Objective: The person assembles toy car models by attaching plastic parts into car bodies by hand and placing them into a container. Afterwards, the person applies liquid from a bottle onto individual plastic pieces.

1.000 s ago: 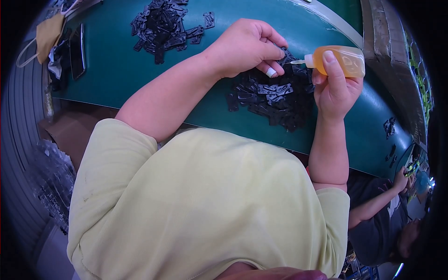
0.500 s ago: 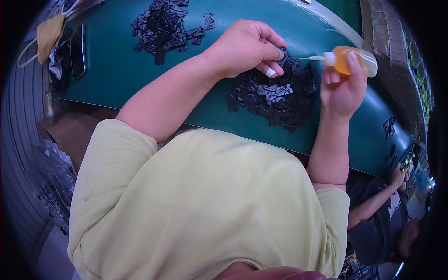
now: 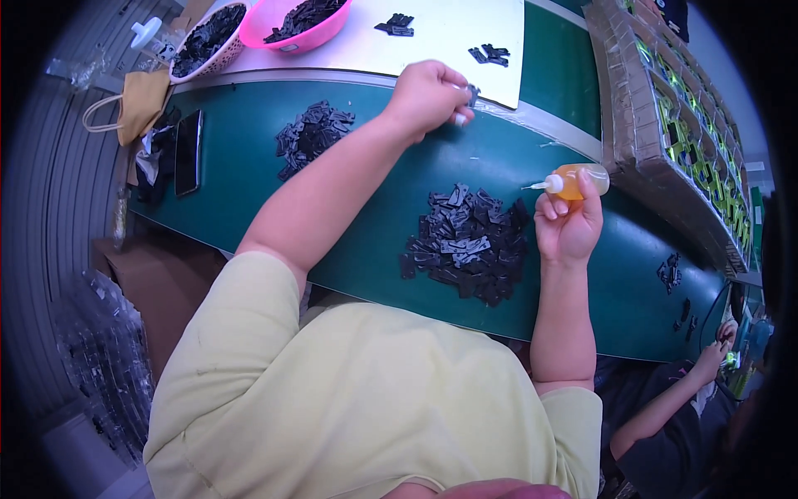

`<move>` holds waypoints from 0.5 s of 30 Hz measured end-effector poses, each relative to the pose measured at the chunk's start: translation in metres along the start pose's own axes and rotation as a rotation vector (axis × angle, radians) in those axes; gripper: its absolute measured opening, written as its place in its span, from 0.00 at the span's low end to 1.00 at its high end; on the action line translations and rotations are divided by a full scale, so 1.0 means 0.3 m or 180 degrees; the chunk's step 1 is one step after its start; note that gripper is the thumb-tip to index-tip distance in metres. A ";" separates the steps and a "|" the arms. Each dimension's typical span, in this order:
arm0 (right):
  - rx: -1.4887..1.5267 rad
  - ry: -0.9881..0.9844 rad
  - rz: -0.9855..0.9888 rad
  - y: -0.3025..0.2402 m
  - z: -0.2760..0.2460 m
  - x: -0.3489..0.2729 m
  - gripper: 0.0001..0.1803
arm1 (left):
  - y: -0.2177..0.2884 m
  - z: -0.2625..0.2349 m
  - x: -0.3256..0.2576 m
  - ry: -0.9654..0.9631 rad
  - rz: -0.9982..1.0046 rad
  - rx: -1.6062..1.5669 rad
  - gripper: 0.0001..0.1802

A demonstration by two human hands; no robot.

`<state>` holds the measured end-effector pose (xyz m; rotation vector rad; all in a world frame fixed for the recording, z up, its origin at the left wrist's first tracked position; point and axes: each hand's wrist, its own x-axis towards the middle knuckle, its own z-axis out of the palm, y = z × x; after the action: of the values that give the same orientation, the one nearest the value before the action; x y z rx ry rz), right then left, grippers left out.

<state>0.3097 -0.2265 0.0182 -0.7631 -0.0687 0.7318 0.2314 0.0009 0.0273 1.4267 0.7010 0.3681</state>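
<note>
Fingers [image 3: 573, 193] of the right hand [image 3: 568, 226] pinch a small translucent amber bottle [image 3: 576, 180] with a white nozzle, above the green bench [image 3: 249, 166]; left hand [image 3: 428, 96] fingers pinch a small flat black part [image 3: 472, 91] near the far edge, beside matte black pieces [image 3: 467, 243].

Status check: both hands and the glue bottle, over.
Left hand pinching small black part at the white sheet's edge. Right hand holding orange bottle, nozzle left. Nothing blocking.
</note>
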 end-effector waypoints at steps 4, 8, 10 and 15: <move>-0.0044 -0.0032 -0.0005 0.007 0.003 0.002 0.09 | -0.021 0.013 0.211 0.0261 0.0136 0.0749 0.08; -0.0106 0.0051 0.0021 0.007 -0.013 0.016 0.08 | 0.051 0.047 0.218 0.0284 0.0083 0.2067 0.09; -0.0102 0.0016 0.0052 -0.002 -0.010 0.023 0.08 | 0.047 -0.003 0.252 0.0521 0.0475 0.2406 0.17; -0.0026 -0.0068 0.0023 -0.020 -0.009 0.019 0.09 | 0.094 -0.225 0.108 0.0170 0.0752 0.2112 0.16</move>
<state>0.3183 -0.2276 0.0189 -0.7638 -0.0884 0.7470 0.2175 0.0768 0.0481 2.1466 0.7334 0.3739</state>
